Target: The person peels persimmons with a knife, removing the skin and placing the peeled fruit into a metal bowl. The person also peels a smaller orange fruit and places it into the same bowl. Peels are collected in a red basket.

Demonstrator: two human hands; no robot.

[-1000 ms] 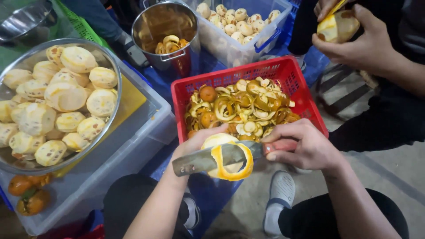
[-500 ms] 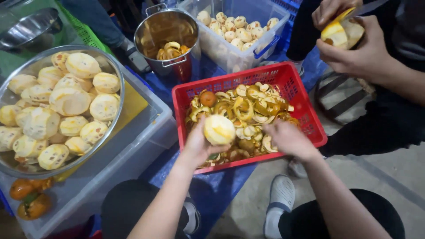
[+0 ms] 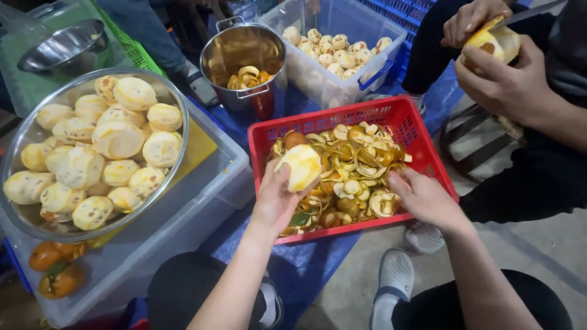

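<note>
My left hand [image 3: 274,201] holds a peeled, pale yellow orange [image 3: 300,166] above the left side of a red plastic basket [image 3: 342,112]. Orange peel [image 3: 358,159] fills the basket in curled strips. My right hand [image 3: 423,197] rests palm down on the basket's right side, fingertips touching the peel, and nothing shows in it. At the top right, another person's hands [image 3: 507,79] grip a partly peeled orange [image 3: 493,39].
A big steel bowl [image 3: 178,125] of peeled oranges sits on a clear plastic bin [image 3: 205,198] at left. Behind the basket stand a steel pot [image 3: 263,98] with peel and a clear tub [image 3: 318,85] of small peeled fruit. Unpeeled oranges [image 3: 55,266] lie at bottom left.
The long peel strip and the blade seen one second ago are gone from my hands. My left hand has lifted the peeled orange, and my right hand has moved right over the basket.
</note>
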